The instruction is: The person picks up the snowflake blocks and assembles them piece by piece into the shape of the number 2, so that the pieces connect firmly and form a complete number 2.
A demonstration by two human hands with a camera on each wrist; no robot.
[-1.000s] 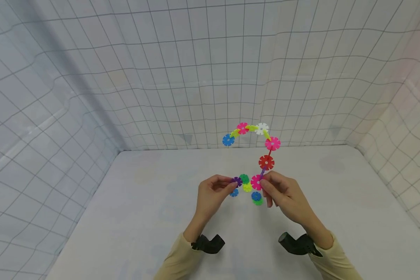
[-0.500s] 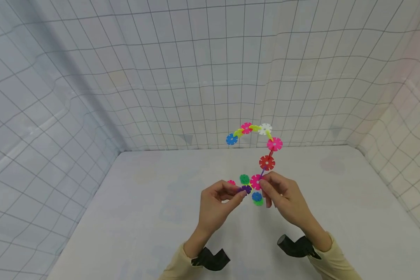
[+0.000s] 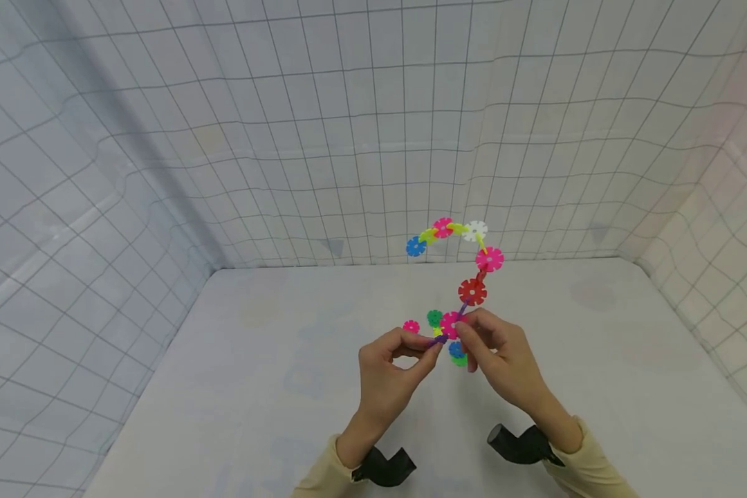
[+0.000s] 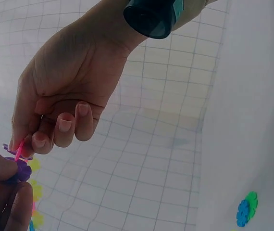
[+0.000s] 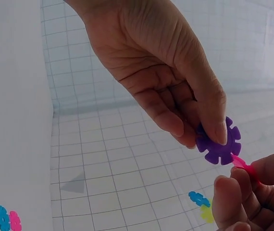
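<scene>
My left hand [image 3: 389, 366] pinches a purple notched plastic disc [image 5: 216, 150] between thumb and fingers. My right hand [image 3: 501, 349] pinches a pink notched disc [image 3: 449, 325] at the lower end of a linked chain. The purple disc's rim meets the pink disc's edge. Above the right fingers, the chain curves up and left through another purple disc [image 3: 463, 308], a red disc [image 3: 472, 292], a pink disc [image 3: 490, 259], a white disc [image 3: 475, 230] and yellow links, ending at a blue disc [image 3: 416, 246]. Fingers partly hide both pinched discs.
On the white table [image 3: 255, 387] lie loose discs: a pink one [image 3: 411, 326], a dark green one [image 3: 434, 317], a blue one [image 3: 456, 349] and a bright green one [image 3: 459, 360]. A grid-lined white sheet [image 3: 373, 138] stands behind.
My left hand has brought the purple disc right and slightly down to the pink disc, turning it edge-on. The chain's upper end has shifted slightly right. The right hand keeps its pinch.
</scene>
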